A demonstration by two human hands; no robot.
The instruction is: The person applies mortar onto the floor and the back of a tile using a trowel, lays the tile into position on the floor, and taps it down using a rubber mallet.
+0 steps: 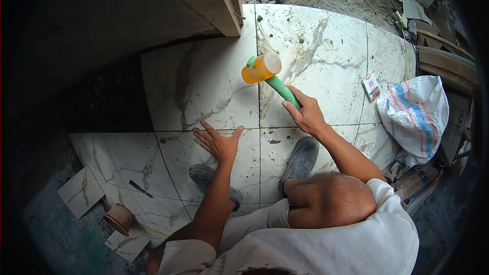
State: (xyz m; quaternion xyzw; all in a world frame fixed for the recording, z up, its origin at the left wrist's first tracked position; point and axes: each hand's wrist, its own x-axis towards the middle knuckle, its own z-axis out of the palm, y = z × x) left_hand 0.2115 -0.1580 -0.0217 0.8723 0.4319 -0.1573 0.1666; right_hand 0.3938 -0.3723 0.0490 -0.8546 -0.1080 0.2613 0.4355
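Note:
My right hand (307,114) grips the green handle of a rubber mallet (263,68). The mallet's head is a translucent orange cylinder, held over the marble-patterned floor tiles (214,91); whether it touches them I cannot tell. Lower and to the left, my left hand (221,144) is spread with its fingers apart, at the joint between two tile rows, and holds nothing. Grey veins run across the white tiles, and dirt smears mark several of them.
A wooden post (229,5) rises at the top. At right are a striped woven sack (415,114), a small white and red box (371,87) and stacked boards (445,58). Lower left hold a brown pot (119,219), a loose tile piece (81,192) and a dark thin tool (140,189).

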